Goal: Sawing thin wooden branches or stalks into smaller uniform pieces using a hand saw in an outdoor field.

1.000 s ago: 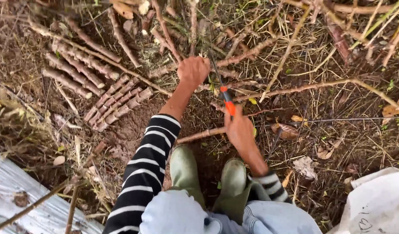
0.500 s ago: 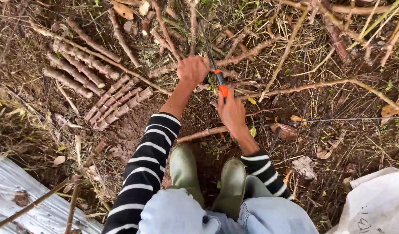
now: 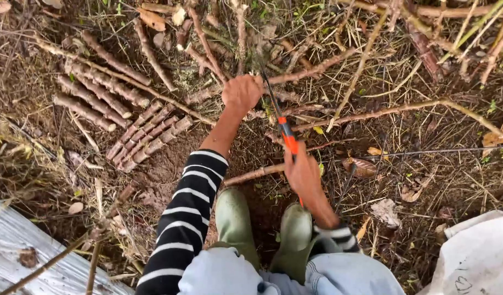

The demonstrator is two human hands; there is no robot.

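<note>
Gripping a knobbly stem (image 3: 311,68) at centre frame with my clenched left hand (image 3: 241,93) to steady it, I close my right hand (image 3: 302,172) round the orange-handled saw (image 3: 281,128), blade angled up at the stem, cut billets (image 3: 145,134) stacked centre-left, clear of the blade.

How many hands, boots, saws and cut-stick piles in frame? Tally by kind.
Hands: 2, left hand gripping a stem, right hand on the saw handle
Green rubber boots: 2, left boot, right boot
Orange-handled saw: 1
Piles of cut sticks: 2, upper pile, lower pile
Total: 7
</note>
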